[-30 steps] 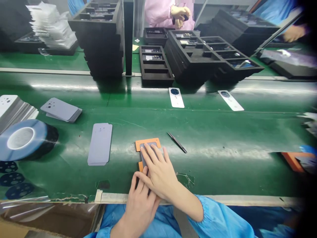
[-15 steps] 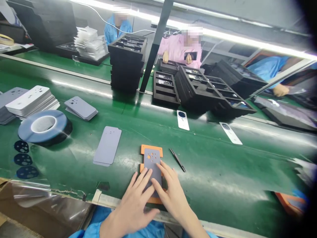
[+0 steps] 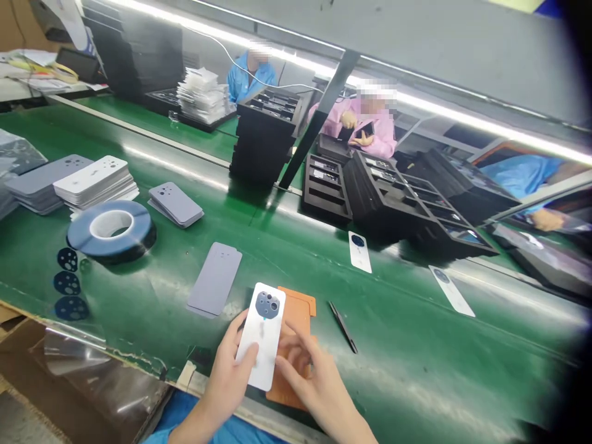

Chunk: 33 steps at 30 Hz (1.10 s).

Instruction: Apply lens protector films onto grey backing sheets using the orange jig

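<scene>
A white phone-shaped panel with a dark round camera patch at its top is tilted up in my left hand, thumb across its face. My right hand is beside the panel's right edge, thumb and fingers apart, with its fingertips partly hidden behind the panel. Under both lies an orange fixture on the green table. Black tweezers rest to the right of it. Grey panels lie to the left.
A blue tape roll, dark round stickers and stacked white panels stand left. Two white panels lie right. Black trays line the back, where a person in pink holds a dark phone-like object.
The grey panel on the fixture is out of sight, and a white panel is now raised in my left hand. My right hand has moved off the fixture's panel. The view has shifted.
</scene>
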Each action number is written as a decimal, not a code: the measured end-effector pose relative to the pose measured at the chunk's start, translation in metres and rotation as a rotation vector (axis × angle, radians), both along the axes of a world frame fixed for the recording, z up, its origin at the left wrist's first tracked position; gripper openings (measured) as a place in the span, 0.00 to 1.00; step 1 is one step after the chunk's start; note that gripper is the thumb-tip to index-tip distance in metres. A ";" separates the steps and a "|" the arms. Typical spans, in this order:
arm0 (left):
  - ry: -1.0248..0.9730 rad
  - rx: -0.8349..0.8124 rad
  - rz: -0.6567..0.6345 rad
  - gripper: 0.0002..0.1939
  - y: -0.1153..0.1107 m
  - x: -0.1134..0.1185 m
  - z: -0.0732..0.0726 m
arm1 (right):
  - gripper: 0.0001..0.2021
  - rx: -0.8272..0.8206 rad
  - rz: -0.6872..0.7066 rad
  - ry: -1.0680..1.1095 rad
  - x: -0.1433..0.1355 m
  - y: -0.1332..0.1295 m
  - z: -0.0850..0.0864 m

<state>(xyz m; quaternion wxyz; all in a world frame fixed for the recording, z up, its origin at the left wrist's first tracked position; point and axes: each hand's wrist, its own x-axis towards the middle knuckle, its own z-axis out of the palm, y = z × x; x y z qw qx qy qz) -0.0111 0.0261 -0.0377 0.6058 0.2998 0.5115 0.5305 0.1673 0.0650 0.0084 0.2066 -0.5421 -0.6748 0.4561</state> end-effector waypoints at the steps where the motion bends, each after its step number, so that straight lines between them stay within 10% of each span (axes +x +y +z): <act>1: -0.026 0.006 0.009 0.38 0.000 -0.001 -0.003 | 0.28 -0.076 0.017 0.074 -0.004 0.004 -0.002; 7: 0.027 0.118 0.154 0.39 0.003 -0.018 -0.015 | 0.28 -0.150 -0.046 0.331 -0.022 0.070 -0.011; 14: 0.341 0.178 0.543 0.27 -0.034 -0.084 0.002 | 0.21 -0.014 -0.323 0.067 -0.025 0.232 -0.012; 18: 0.756 0.245 0.867 0.23 -0.064 -0.128 0.011 | 0.18 0.003 -0.391 -0.143 -0.024 0.281 -0.002; 24: 1.125 0.149 1.026 0.28 -0.095 -0.163 0.016 | 0.17 0.124 -0.319 -0.446 -0.033 0.303 0.004; 33: 0.679 -0.091 0.902 0.46 -0.078 -0.216 0.001 | 0.18 0.507 0.047 -0.411 -0.121 0.240 0.014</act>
